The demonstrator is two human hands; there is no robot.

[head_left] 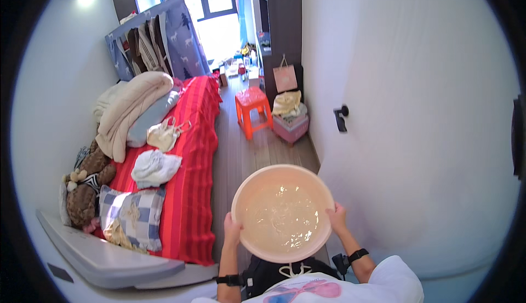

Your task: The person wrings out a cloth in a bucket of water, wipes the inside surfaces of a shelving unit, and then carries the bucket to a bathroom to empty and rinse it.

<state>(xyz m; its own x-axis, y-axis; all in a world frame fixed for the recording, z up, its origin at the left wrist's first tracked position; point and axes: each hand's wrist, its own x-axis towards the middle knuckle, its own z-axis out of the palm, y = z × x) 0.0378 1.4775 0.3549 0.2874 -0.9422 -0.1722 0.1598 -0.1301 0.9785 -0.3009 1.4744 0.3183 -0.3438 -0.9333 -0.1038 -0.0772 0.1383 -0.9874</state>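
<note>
A round, pale pink plastic basin point(247, 244) with rippling water in it is held level in front of my body. My left hand point(232, 229) grips its left rim, thumb over the edge. On the opposite side, my right hand point(337, 217) is closed on the right rim, its thumb also on top. The fingers of both hands are partly hidden under the basin. Each wrist wears a black strap.
To the left stands a bed with a red striped cover point(192, 193), bearing bedding, a checked pillow point(148, 215) and white cloth point(156, 168). Ahead are an orange stool point(251, 99) and a pink box point(292, 129). A white door point(394, 138) with a black handle point(341, 119) is on the right.
</note>
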